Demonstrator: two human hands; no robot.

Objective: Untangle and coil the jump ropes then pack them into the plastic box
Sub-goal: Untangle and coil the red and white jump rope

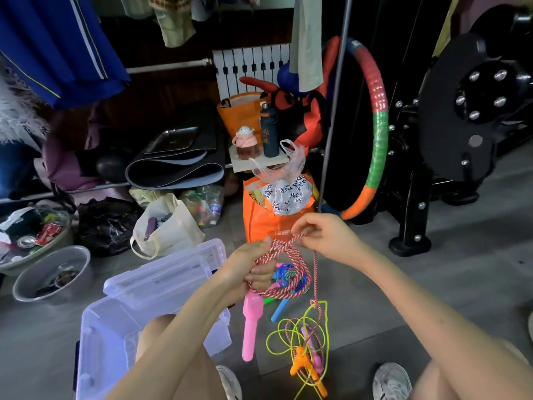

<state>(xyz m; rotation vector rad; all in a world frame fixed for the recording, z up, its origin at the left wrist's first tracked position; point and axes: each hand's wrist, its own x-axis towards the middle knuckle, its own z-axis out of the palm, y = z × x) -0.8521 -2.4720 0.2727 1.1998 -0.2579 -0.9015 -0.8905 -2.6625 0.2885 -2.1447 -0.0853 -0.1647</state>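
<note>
My left hand (256, 268) grips a coil of red-and-white twisted jump rope (288, 290), and a pink handle (250, 327) hangs down below it. My right hand (320, 235) pinches a strand of the same rope at the top of the coil. A loose strand runs down from there to a tangle on the floor with a yellow-green rope (300, 336) and its orange handles (302, 363). A blue rope (285, 275) with a blue handle (279, 310) lies on the floor behind the coil. The clear plastic box (101, 342) stands open at the lower left, its lid (164, 272) leaning back.
An orange bag (259, 223) stuffed with plastic bags stands just behind my hands. A cream tote (170, 229), a grey basin (54, 272) and a black bag lie to the left. A striped hoop (377, 125) and a black exercise machine (461, 111) stand at the right.
</note>
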